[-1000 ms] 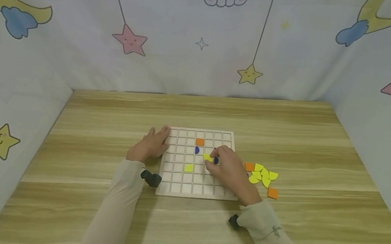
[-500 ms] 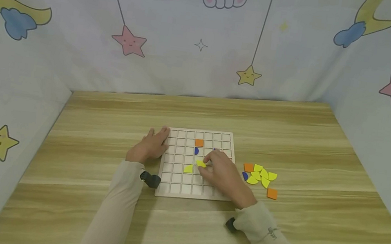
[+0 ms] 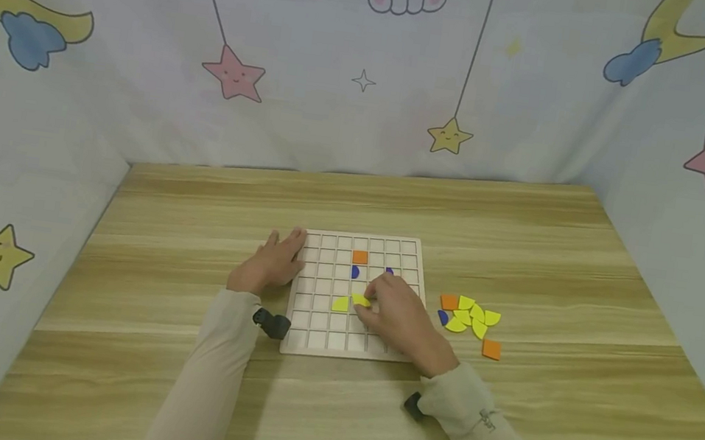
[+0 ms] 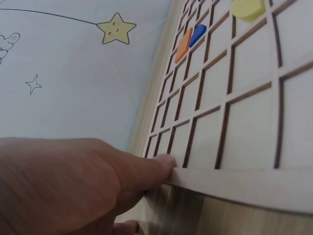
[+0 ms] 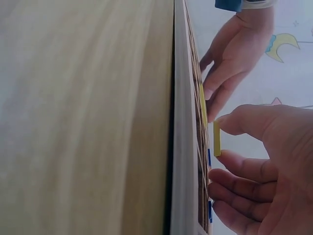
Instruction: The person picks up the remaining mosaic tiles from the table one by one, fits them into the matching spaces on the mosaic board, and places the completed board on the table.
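A pale wooden grid board [image 3: 348, 357] lies flat on the table. My right hand [image 3: 402, 319] pinches a yellow quarter-circle tile [image 3: 359, 300] between thumb and forefinger, close over a cell. In the right wrist view that tile [image 5: 217, 139] shows edge-on. Just left of it another yellow quarter-circle tile [image 3: 340, 304] sits in a cell. Higher on the board are an orange square tile [image 3: 359, 257], a blue half-circle tile [image 3: 355, 272] and a partly hidden blue tile [image 3: 389, 271]. My left hand [image 3: 269, 263] rests fingertips on the board's far left corner.
Right of the board lies a loose group of several yellow tiles [image 3: 462, 316], with an orange square [image 3: 449, 302] and a blue tile [image 3: 443, 317] beside them. Another orange square [image 3: 491, 349] lies nearer. White printed cloth walls [image 3: 310, 133] stand around the wooden table [image 3: 195, 199].
My right hand has moved left and slightly nearer with the yellow tile, bringing it beside the yellow tile in the board. My left hand has stayed at the corner.
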Demonstrator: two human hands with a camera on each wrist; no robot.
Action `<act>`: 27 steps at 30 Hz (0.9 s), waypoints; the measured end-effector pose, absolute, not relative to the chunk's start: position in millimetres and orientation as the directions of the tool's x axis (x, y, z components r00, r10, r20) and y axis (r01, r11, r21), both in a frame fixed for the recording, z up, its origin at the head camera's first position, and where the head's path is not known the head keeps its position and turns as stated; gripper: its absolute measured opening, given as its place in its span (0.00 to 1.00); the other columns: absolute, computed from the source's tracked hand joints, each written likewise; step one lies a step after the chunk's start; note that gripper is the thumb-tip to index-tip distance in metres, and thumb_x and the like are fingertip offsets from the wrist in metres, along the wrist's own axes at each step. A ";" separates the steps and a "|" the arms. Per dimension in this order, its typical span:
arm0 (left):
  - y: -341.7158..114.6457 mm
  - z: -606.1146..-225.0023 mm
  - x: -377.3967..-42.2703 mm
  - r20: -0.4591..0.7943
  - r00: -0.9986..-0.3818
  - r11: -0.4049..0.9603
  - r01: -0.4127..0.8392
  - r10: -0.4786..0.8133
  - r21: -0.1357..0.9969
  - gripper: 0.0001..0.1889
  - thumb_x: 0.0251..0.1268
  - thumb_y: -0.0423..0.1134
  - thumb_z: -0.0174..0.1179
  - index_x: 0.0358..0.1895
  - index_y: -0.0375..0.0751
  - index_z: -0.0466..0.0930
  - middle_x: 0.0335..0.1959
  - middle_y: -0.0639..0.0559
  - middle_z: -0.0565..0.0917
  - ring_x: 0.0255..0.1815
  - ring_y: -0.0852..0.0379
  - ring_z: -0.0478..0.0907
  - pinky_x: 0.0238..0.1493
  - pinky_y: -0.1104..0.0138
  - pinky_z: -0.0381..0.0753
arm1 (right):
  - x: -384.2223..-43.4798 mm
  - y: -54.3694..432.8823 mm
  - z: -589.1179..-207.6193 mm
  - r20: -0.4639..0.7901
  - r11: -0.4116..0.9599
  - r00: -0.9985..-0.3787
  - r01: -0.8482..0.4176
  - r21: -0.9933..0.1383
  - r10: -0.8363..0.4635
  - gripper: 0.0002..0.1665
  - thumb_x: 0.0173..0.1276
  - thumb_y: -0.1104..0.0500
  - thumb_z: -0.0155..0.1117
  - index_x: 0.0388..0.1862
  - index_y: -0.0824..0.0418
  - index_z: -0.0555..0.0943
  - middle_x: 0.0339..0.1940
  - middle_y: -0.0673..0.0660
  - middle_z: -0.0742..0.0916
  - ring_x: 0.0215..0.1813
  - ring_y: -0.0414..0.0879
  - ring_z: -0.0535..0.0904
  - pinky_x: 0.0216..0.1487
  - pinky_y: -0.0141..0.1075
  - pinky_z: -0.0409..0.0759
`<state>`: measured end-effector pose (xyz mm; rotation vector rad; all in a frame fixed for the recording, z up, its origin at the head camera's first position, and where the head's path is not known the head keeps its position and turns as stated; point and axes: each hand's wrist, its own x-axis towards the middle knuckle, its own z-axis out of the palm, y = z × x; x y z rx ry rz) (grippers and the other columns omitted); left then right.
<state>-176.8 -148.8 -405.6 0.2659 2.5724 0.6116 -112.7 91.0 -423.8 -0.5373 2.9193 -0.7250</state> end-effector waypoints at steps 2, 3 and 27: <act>-148.6 -404.9 -176.4 -0.404 -0.867 0.880 0.080 0.293 0.468 0.33 0.77 0.40 0.40 0.77 0.39 0.36 0.79 0.42 0.37 0.76 0.31 0.27 0.72 0.37 0.37 | -112.7 90.7 -423.7 0.008 0.828 -0.932 -0.325 -0.457 -0.362 0.13 0.63 0.50 0.65 0.37 0.59 0.80 0.40 0.50 0.81 0.44 0.44 0.75 0.48 0.38 0.77; -148.4 -404.3 -176.1 -0.403 -0.867 0.880 0.080 0.293 0.469 0.33 0.77 0.39 0.40 0.77 0.38 0.36 0.79 0.42 0.37 0.76 0.31 0.27 0.72 0.37 0.37 | -112.8 90.4 -423.8 0.010 0.830 -0.931 -0.329 -0.450 -0.364 0.13 0.63 0.50 0.65 0.37 0.59 0.80 0.40 0.50 0.81 0.44 0.44 0.75 0.47 0.38 0.76; -146.8 -402.8 -176.6 -0.408 -0.868 0.883 0.069 0.283 0.465 0.32 0.77 0.39 0.40 0.77 0.38 0.37 0.79 0.42 0.38 0.76 0.31 0.28 0.72 0.37 0.36 | -114.3 91.9 -424.5 0.038 0.836 -0.899 -0.421 -0.351 -0.437 0.08 0.64 0.53 0.62 0.33 0.56 0.83 0.40 0.51 0.80 0.41 0.43 0.73 0.46 0.35 0.75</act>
